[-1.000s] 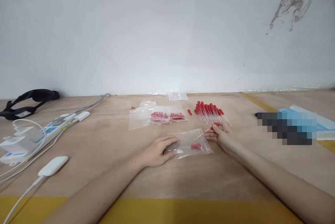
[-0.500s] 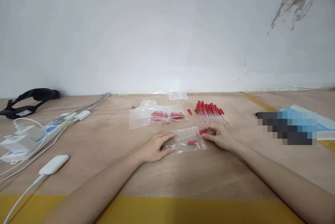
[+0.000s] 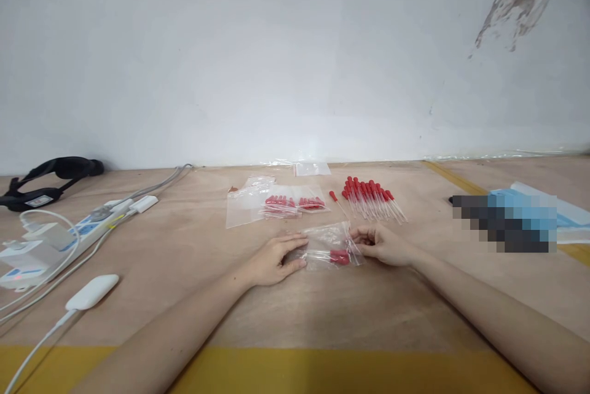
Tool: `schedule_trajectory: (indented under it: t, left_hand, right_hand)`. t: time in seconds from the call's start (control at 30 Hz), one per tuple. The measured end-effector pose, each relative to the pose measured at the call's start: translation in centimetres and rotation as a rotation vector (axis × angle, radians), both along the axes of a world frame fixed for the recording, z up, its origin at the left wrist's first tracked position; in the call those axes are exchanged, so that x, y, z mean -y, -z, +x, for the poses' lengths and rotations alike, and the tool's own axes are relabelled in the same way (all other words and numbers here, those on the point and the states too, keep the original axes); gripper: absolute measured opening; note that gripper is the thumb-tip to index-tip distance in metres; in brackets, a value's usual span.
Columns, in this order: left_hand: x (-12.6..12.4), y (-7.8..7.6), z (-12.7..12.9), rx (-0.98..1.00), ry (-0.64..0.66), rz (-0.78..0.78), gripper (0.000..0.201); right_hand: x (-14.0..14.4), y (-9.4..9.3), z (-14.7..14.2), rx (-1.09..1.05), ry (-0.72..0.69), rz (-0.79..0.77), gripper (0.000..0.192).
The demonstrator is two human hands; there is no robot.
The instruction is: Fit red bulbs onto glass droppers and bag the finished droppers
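Observation:
A clear zip bag [image 3: 322,235] lies between my hands, with red-bulbed droppers [image 3: 340,256] inside, side by side, their glass stems pointing left. My left hand [image 3: 276,260] grips the bag's left end, thumb at the lower edge and fingers at the upper. At the bag's open right end, my right hand [image 3: 380,244] has its fingertips closed on the plastic edge. Beyond it lies a pile of red-bulbed droppers [image 3: 371,194], and a single dropper [image 3: 334,196] rests just left of the pile. Filled bags of droppers [image 3: 280,204] lie behind my left hand.
Flat clear bags [image 3: 244,203] and another bag [image 3: 313,169] lie near the wall. On the left are a power strip [image 3: 85,231] with cables, a white charging case [image 3: 94,291] and a black headset strap [image 3: 55,182]. A blue packet [image 3: 520,203] sits at the right.
A second dropper, whose bulb was at my right fingertips, is now inside the bag beside the first. My right fingers have come to the bag's edge. My left hand has stayed put.

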State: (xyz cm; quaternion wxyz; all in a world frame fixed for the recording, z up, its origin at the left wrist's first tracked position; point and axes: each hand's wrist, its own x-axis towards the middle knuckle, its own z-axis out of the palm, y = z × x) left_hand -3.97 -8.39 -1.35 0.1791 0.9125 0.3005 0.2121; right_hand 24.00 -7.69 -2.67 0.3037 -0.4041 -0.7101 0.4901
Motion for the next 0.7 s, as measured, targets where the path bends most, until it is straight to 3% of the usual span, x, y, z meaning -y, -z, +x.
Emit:
schedule_trajectory:
  t: [0.13,0.27,0.33,0.43,0.57,0.7]
  left_hand:
    - [-0.1,0.2,0.0,0.034,-0.005,-0.020,0.040]
    - [-0.2,0.3,-0.1,0.021,-0.019,-0.056,0.039]
    - [-0.2,0.2,-0.2,0.008,-0.012,-0.067,0.038]
    - [-0.1,0.0,-0.2,-0.008,-0.004,-0.077,0.034]
    - [0.0,0.0,-0.3,-0.030,-0.016,-0.070,0.034]
    - [0.1,0.2,-0.4,-0.041,-0.024,-0.053,0.039]
  right_hand:
    - [-1.2,-0.1,0.8,0.091,0.250,0.139,0.024]
    - [-3.2,-1.5,0.2,0.433,0.425,0.449,0.015]
    - [-4.4,-2.4,-0.9,0.618,0.485,0.519,0.015]
    - [-6.8,-3.0,-3.1,0.773,0.546,0.469,0.018]
    - [-9.7,-2.3,-5.6,0.855,0.616,0.339,0.025]
    - [-10.3,-2.7,-6.5,0.863,0.636,0.291,0.033]
